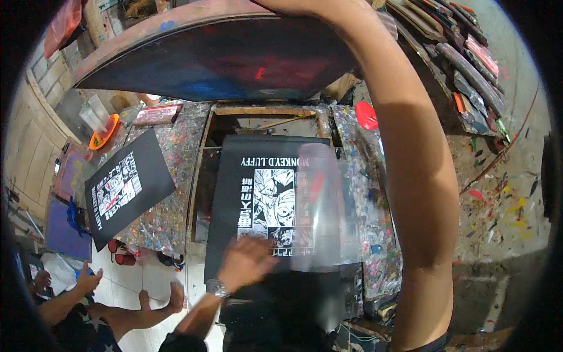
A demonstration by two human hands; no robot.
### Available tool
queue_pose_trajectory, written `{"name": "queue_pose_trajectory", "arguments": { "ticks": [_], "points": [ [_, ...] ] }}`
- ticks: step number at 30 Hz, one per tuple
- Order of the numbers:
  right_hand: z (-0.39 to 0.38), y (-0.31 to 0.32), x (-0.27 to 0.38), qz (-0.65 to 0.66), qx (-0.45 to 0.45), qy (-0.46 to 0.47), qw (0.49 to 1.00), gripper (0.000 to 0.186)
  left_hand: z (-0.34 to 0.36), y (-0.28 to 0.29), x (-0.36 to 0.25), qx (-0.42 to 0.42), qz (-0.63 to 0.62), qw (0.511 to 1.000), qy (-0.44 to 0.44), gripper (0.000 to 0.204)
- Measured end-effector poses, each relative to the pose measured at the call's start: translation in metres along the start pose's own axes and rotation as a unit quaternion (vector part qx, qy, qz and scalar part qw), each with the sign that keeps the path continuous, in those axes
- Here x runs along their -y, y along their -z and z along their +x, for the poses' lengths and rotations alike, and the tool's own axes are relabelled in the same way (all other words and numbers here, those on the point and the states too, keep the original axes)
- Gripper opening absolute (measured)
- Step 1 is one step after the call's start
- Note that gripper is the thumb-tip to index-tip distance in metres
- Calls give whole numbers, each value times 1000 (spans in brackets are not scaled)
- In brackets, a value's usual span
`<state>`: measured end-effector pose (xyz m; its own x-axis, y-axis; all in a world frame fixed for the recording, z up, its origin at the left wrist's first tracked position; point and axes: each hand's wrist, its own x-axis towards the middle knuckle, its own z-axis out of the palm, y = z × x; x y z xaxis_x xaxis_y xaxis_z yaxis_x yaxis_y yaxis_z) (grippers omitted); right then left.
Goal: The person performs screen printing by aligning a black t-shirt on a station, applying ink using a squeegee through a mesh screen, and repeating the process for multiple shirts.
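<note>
A black sheet (223, 193) with a white printed comic-style picture and lettering lies in front of me over the open wooden frame of the work table. My left hand (246, 264), with a watch at the wrist, is over the lower part of the print, fingers stretched out and slightly blurred. Just right of it, a clear plastic film (325, 217) covers the right side of the print, its edges bulging. At the far side a large dark screen printing frame (217, 58) is tilted up. My right hand (293, 6) grips its upper rim, the fingers cut off by the picture's edge.
A second printed black sheet (155, 164) lies on the left table, overhanging its edge. Beyond it stand clear cups (97, 114) in an orange dish (105, 132). Another person's hand (88, 281) shows at lower left. Squeegee-like boards (469, 64) pile at upper right; a red lid (366, 115) lies nearer.
</note>
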<state>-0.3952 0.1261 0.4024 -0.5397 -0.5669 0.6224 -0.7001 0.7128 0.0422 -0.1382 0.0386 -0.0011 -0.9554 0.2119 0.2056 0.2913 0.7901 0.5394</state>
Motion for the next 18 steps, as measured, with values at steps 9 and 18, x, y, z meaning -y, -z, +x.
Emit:
{"name": "queue_pose_trajectory", "arguments": {
  "ticks": [9,18],
  "points": [
    [52,-18,-11,-19,18,92,995,59,-36,49,99,103,199,973,48,93],
    [77,-11,-19,-2,58,191,980,48,-26,43,96,113,197,972,63,93]
  ]
}}
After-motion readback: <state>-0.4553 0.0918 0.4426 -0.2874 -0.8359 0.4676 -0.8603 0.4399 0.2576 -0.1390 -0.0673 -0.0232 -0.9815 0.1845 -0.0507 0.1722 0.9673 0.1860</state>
